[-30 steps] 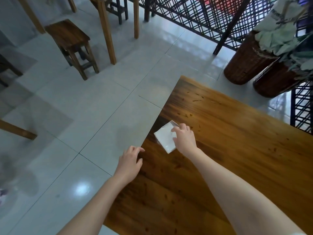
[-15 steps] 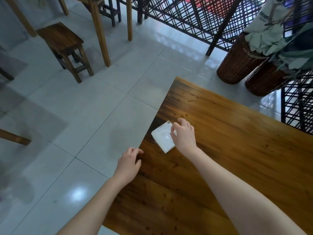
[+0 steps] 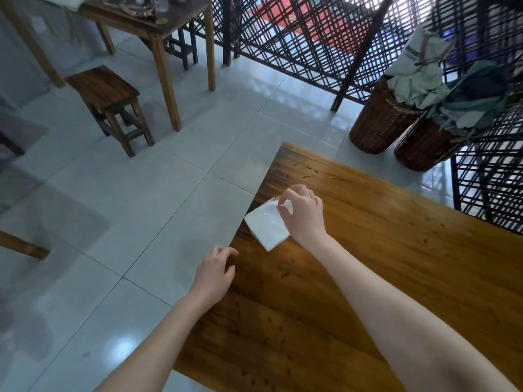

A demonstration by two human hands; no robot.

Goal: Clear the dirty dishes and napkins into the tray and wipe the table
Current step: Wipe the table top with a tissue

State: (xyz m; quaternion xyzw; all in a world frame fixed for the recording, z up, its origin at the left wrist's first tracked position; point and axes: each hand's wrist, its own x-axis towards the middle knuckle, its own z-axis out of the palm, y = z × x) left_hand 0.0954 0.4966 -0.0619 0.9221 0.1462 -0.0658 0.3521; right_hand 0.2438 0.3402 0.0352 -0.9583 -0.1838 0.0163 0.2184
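Observation:
A folded white napkin [image 3: 266, 226] lies at the left edge of the brown wooden table [image 3: 382, 264]. My right hand [image 3: 304, 213] is over its far right corner and pinches that corner between thumb and fingertips, lifting it slightly. My left hand [image 3: 215, 274] hovers at the table's left edge, fingers loosely curled, holding nothing. Small dark crumbs [image 3: 308, 172] are scattered near the table's far corner. No tray or dishes are in view.
Two wicker baskets [image 3: 379, 123] stand on the tiled floor beyond the table's far edge, before a dark lattice screen [image 3: 311, 32]. A wooden stool [image 3: 109, 103] and another table [image 3: 158, 26] stand at the far left.
My right hand has gone from lying flat on the napkin to pinching its far corner and raising it. The view has tilted up a little. My left hand has hardly moved.

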